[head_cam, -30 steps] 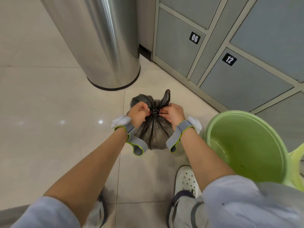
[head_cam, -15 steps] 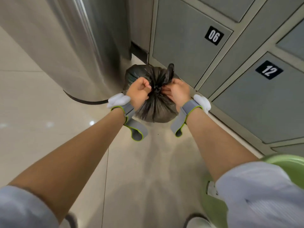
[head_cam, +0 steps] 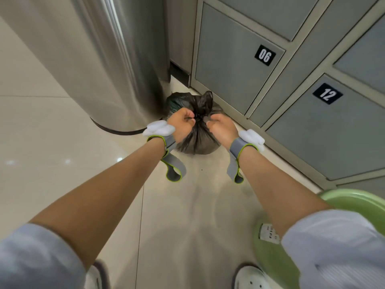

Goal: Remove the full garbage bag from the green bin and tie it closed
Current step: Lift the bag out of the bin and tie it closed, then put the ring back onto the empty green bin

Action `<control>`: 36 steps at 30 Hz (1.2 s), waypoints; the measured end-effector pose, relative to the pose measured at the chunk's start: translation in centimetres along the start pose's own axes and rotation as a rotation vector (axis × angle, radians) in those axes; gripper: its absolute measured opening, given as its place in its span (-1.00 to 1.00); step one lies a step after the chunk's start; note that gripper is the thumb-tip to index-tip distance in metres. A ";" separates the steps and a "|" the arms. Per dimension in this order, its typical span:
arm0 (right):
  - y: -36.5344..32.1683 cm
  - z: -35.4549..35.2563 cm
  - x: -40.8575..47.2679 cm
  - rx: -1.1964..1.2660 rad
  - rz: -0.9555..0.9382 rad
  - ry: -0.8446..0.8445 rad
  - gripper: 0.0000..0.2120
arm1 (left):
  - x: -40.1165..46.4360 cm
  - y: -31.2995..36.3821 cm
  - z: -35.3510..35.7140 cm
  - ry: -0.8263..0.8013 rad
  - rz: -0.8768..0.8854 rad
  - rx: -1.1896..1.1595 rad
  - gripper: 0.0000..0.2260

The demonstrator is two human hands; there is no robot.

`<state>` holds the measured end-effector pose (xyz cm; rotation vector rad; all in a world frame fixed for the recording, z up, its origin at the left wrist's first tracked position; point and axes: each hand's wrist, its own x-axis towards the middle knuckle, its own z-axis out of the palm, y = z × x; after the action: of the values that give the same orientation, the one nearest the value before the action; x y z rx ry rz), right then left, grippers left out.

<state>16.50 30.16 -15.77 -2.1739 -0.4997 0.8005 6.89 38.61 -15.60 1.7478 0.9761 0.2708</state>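
Note:
A full black garbage bag [head_cam: 196,140] rests on the tiled floor between a steel column and the lockers. Its neck is bunched into a knot, with loose ears of plastic sticking up behind. My left hand [head_cam: 182,124] pinches the plastic on the knot's left side. My right hand [head_cam: 221,127] is closed right beside the knot on its right; whether it still grips the plastic is hard to see. Both wrists wear grey straps. The green bin [head_cam: 352,200] stands at the lower right, mostly behind my right sleeve.
A wide polished steel column [head_cam: 108,59] rises at the left, its base close to the bag. Grey lockers [head_cam: 239,65] numbered 06 and 12 line the right side. My white shoes [head_cam: 250,278] show at the bottom edge. Beige floor tiles stretch to the left.
The bag has travelled away from the bin toward the corner between column and lockers and now sits on the floor. My hands have drawn slightly apart at the knot.

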 end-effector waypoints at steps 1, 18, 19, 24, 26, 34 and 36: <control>-0.3 -0.8 -1.6 -0.050 -0.006 0.019 -0.66 | -1.4 1.1 -0.3 -0.010 0.003 0.049 -0.77; -2.2 -23.1 -30.1 -0.645 -0.332 0.874 -0.58 | -24.8 21.4 2.4 0.167 0.837 0.976 -0.39; -1.6 -24.7 -31.6 -0.650 -0.328 0.903 -0.57 | -26.4 22.8 3.4 0.169 0.876 0.975 -0.38; 2.0 -30.4 -37.6 -0.635 -0.257 0.966 -0.57 | -32.2 27.4 8.2 0.113 0.951 0.961 -0.37; 3.5 -31.9 -39.4 -0.634 -0.230 1.002 -0.60 | -33.8 28.4 9.9 0.091 0.985 0.966 -0.37; 12.3 -38.2 -47.1 -0.554 0.034 1.063 -0.60 | -41.1 31.0 19.2 -0.063 1.071 0.964 -0.38; 14.6 -39.3 -48.3 -0.536 0.091 1.064 -0.61 | -42.3 30.9 21.4 -0.124 1.079 0.959 -0.38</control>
<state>9.51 -26.96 12.14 -2.7185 -0.0442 -0.5647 7.49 -9.61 14.01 3.0268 -0.1080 0.3866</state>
